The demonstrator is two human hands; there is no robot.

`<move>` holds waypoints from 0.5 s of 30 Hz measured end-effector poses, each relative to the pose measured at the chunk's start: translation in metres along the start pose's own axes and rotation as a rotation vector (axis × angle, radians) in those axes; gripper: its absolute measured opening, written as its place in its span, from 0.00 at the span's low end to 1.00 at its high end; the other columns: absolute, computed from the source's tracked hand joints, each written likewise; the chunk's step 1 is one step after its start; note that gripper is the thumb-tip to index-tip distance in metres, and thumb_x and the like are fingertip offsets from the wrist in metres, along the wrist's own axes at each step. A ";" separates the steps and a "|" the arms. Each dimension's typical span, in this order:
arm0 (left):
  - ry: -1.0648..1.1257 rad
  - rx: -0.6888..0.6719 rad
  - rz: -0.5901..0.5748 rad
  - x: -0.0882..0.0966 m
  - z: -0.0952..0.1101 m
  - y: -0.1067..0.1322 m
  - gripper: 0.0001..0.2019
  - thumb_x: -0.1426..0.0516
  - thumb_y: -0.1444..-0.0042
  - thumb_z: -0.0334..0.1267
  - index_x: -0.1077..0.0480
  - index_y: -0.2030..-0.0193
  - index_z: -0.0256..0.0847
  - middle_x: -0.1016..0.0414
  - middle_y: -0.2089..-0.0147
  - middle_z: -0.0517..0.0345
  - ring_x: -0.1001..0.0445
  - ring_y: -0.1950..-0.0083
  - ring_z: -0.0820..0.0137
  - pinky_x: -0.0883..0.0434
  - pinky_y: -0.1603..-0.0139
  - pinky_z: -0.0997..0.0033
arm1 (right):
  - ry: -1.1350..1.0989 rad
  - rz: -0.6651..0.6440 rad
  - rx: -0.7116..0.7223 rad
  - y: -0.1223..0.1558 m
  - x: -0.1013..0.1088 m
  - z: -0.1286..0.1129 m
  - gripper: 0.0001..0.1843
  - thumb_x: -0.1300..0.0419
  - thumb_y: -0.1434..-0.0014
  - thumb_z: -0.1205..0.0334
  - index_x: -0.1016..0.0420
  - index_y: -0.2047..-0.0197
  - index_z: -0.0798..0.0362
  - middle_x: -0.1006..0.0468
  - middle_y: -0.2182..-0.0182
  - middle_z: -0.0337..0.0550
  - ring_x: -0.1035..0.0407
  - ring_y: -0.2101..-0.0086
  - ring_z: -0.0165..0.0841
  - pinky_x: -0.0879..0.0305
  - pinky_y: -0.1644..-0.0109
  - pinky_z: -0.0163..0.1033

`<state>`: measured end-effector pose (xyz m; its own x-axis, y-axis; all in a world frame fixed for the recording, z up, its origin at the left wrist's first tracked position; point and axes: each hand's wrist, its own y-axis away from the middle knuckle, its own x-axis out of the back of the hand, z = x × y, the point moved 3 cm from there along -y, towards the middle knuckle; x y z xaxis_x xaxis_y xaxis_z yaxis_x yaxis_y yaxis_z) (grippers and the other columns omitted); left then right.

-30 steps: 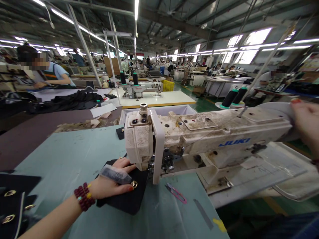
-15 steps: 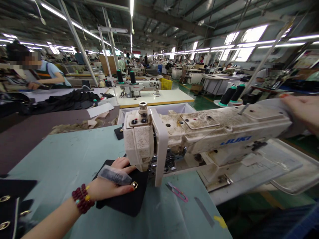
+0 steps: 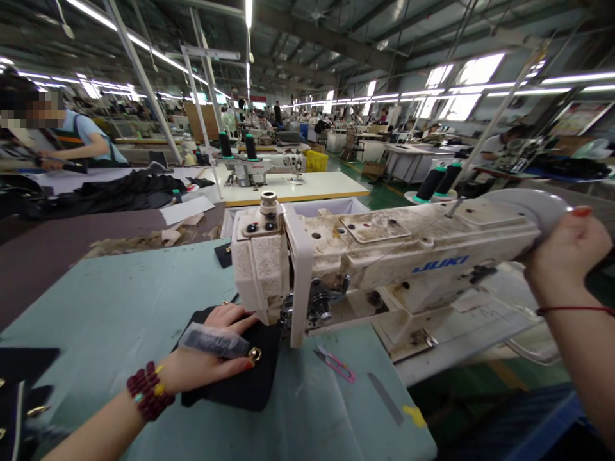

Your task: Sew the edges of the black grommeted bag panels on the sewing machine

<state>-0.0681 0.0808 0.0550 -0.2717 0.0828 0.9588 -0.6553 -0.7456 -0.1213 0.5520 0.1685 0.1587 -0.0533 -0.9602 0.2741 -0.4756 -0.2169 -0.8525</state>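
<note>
My left hand (image 3: 204, 368) lies flat, fingers outstretched, on a black panel (image 3: 247, 395) that reaches the needle area of a white sewing machine (image 3: 375, 240). A piece in cloudy plastic wrap (image 3: 216, 339) crosses the back of this hand and ends at a gold metal fitting (image 3: 254, 354) beside the thumb. The machine's head hides the fingertips and the panel's far edge. At the machine's right end, my right hand (image 3: 569, 250) is closed on the rim of the grey handwheel (image 3: 545, 203).
Pink-handled thread snips (image 3: 341, 368) and a grey strip (image 3: 385, 398) lie on the green tabletop (image 3: 129, 301). More black pieces with gold fittings (image 3: 33, 371) are at the left. Thread cones (image 3: 429, 186) stand behind the machine. A co-worker (image 3: 81, 137) sits further back, left.
My right hand has come down around the handwheel's near rim, and its wrist now shows. The left hand stays on the black panel. The whole view has shifted slightly.
</note>
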 end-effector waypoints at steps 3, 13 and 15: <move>-0.018 0.024 0.020 -0.005 0.003 0.008 0.30 0.44 0.41 0.49 0.41 0.34 0.45 0.32 0.38 0.48 0.34 0.38 0.55 0.35 0.36 0.53 | -0.056 0.009 0.172 0.020 0.032 -0.024 0.26 0.55 0.38 0.55 0.27 0.55 0.70 0.31 0.64 0.61 0.35 0.61 0.41 0.41 0.63 0.43; 0.092 0.119 -0.048 -0.006 0.001 0.005 0.29 0.46 0.42 0.54 0.40 0.36 0.44 0.31 0.38 0.47 0.33 0.39 0.55 0.35 0.37 0.56 | -0.327 -0.981 0.674 0.362 0.112 -0.146 0.17 0.48 0.36 0.54 0.27 0.50 0.52 0.26 0.57 0.48 0.31 0.59 0.35 0.31 0.57 0.38; 0.172 0.135 -0.086 -0.003 0.004 0.001 0.28 0.46 0.41 0.55 0.38 0.38 0.45 0.28 0.41 0.50 0.30 0.41 0.57 0.34 0.39 0.58 | -0.263 -0.891 0.624 0.386 0.098 -0.146 0.18 0.54 0.32 0.55 0.25 0.56 0.54 0.26 0.62 0.48 0.31 0.62 0.35 0.33 0.59 0.37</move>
<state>-0.0652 0.0775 0.0527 -0.3427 0.2528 0.9048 -0.5840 -0.8117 0.0056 0.2349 0.0165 -0.0787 0.3094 -0.4095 0.8583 0.2763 -0.8249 -0.4932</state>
